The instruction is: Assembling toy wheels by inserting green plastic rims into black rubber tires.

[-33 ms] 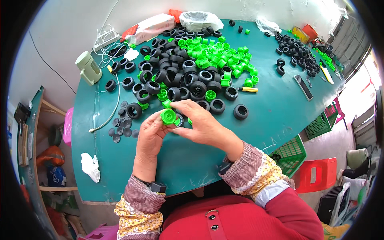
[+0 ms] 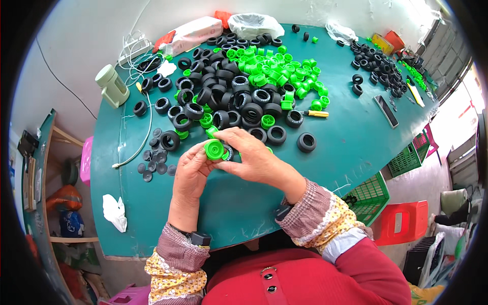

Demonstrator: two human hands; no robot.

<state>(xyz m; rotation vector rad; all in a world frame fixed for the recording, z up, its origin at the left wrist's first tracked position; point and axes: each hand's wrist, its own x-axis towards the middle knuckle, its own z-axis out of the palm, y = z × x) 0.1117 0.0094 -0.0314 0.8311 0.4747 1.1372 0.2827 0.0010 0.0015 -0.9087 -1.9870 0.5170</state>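
The left hand [image 2: 190, 165] pinches a green hub [image 2: 214, 150] between thumb and fingers, above the surface [image 2: 244, 213], between its near edge and the heaped tyres [image 2: 218, 91]. The hub's round, ringed face points up at the camera, so its axis runs roughly along the line of sight. The right hand [image 2: 254, 157] curves around the hub's right side, thumb and forefinger parted; whether it grips anything, I cannot tell. Black discs [image 2: 161, 157] lie toward the left edge.
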